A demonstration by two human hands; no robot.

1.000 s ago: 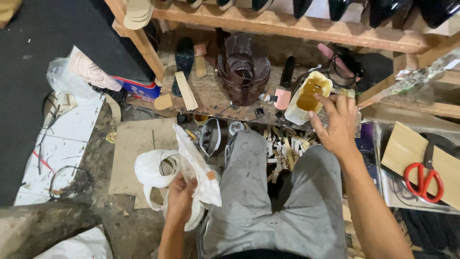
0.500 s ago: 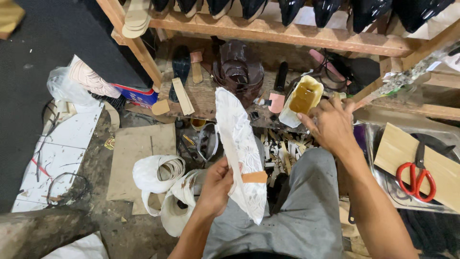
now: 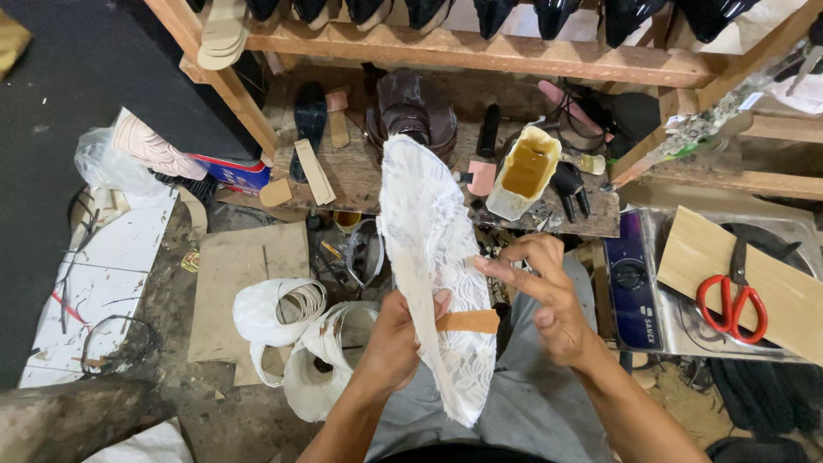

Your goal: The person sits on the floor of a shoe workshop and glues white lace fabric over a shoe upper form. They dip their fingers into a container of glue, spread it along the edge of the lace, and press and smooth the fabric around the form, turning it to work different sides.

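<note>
Half a second back the right hand (image 3: pixel 549 300) hovered by the cream glue tub (image 3: pixel 525 171) at 12 o'clock; now it has dropped to the white lace shoe upper (image 3: pixel 433 257), fingers loosely spread, index tip touching the lace's right edge. The left hand (image 3: pixel 396 343) has stayed closed around the upper's lower part, thumb beside a tan strip (image 3: pixel 467 321) across it. The upper stands nearly upright over the person's grey lap.

At 10 o'clock a blue and red box (image 3: pixel 236 171) sits under the bench edge. At 3 o'clock red-handled scissors (image 3: pixel 733 296) lie on a tan board (image 3: pixel 784 287).
</note>
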